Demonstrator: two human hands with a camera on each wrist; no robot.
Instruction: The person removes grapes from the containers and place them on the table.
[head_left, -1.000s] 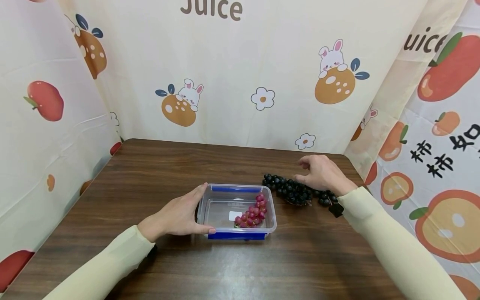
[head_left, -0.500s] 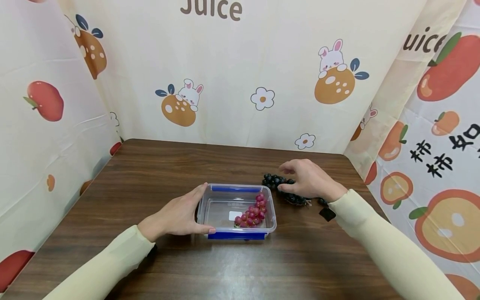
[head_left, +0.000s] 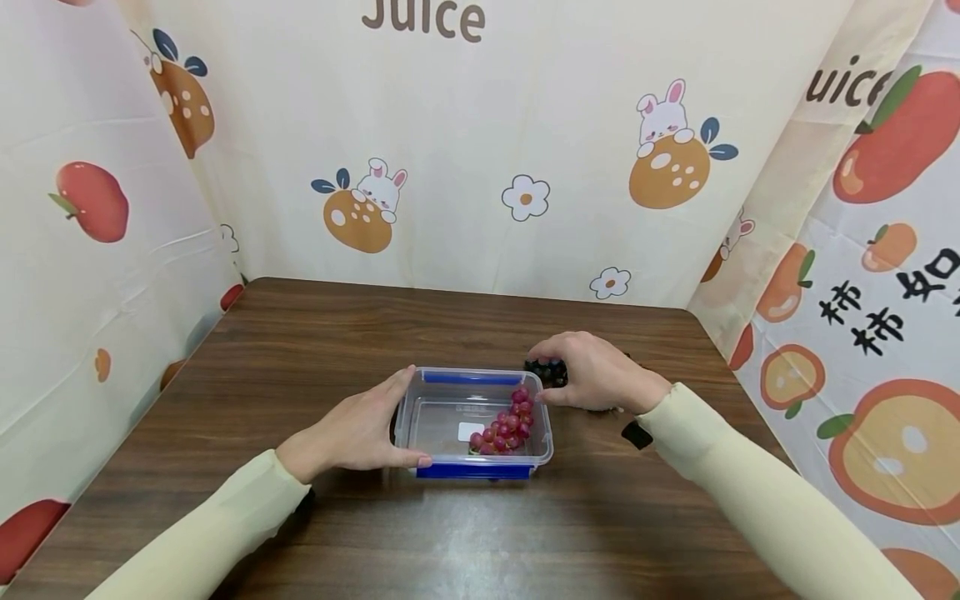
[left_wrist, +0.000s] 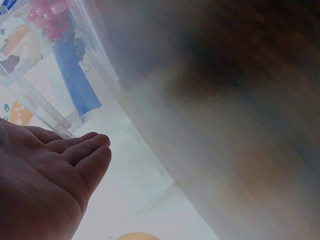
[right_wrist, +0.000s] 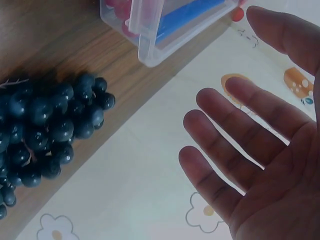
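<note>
A clear plastic food box (head_left: 435,414) with blue side clips sits mid-table, lidless. Red grapes (head_left: 512,429) lie in its right part. Spread along the box's left end, my left hand (head_left: 352,429) touches it, thumb at the front corner and straight fingers at the back one. My right hand (head_left: 603,372) hovers by the box's right end, over black grapes (head_left: 552,371) that it partly hides. In the right wrist view, the right hand's fingers (right_wrist: 220,165) are extended and hold nothing, apart from the box wall (right_wrist: 150,47) and the black bunch (right_wrist: 50,130).
The dark wood table (head_left: 337,333) carries the box and the black grapes. Printed cloth (head_left: 465,167) hangs behind it and along both sides. A small black piece (head_left: 637,434) shows at my right cuff.
My right hand has moved left and a little towards me, from above the black grapes to beside the box's right end. The left hand and the box have stayed put.
</note>
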